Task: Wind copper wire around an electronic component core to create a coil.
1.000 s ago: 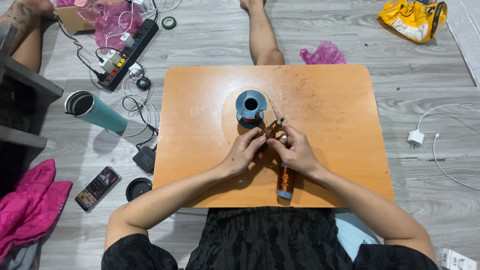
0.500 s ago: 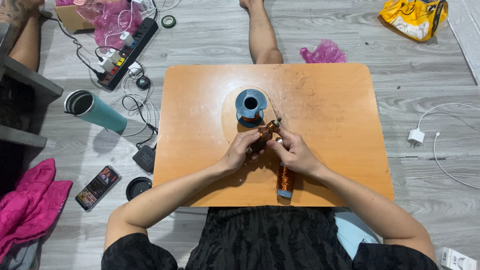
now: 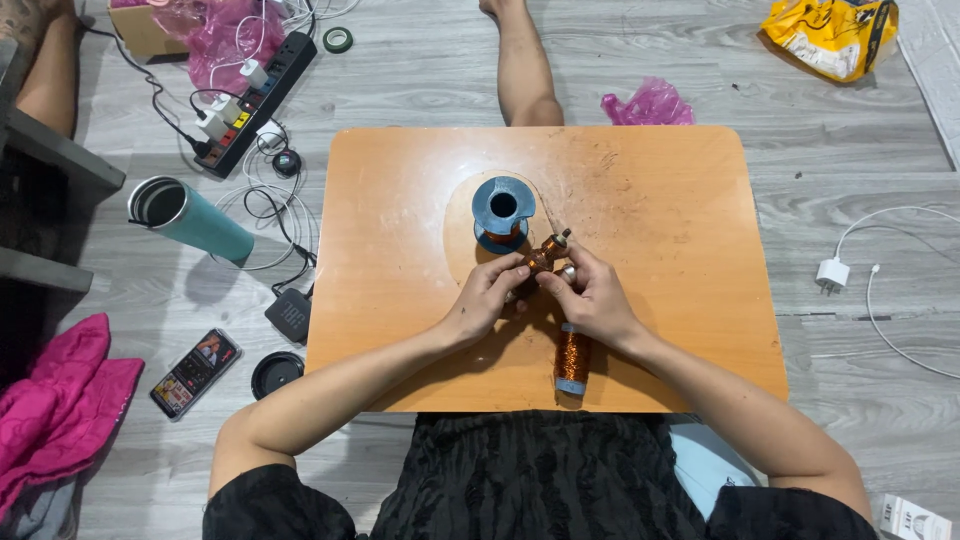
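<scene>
- Head view: the left hand (image 3: pixel 487 298) and the right hand (image 3: pixel 590 297) meet just in front of the blue spool (image 3: pixel 503 212), which stands upright near the middle of the orange bench (image 3: pixel 680 240).
- Both hands pinch a small copper-wound coil (image 3: pixel 543 252); it is tilted, with its far end pointing away from the person, just to the right of the blue spool and apart from it.
- The left hand's fingertips close on the coil's near end; the right hand's fingers curl around it from the right side.
- A longer copper wire bobbin (image 3: pixel 572 360) lies on the bench under the right wrist, nearer the person than the blue spool.
- On the floor, left of the blue spool and off the bench: a teal tumbler (image 3: pixel 190 215) on its side, a black power strip (image 3: pixel 258 100) with plugs, a phone (image 3: pixel 194 372) and a pink cloth (image 3: pixel 55 410).
- Right of the blue spool, on the floor: a white charger (image 3: pixel 832 272) with its cable; farther off, a yellow bag (image 3: pixel 828 35).
</scene>
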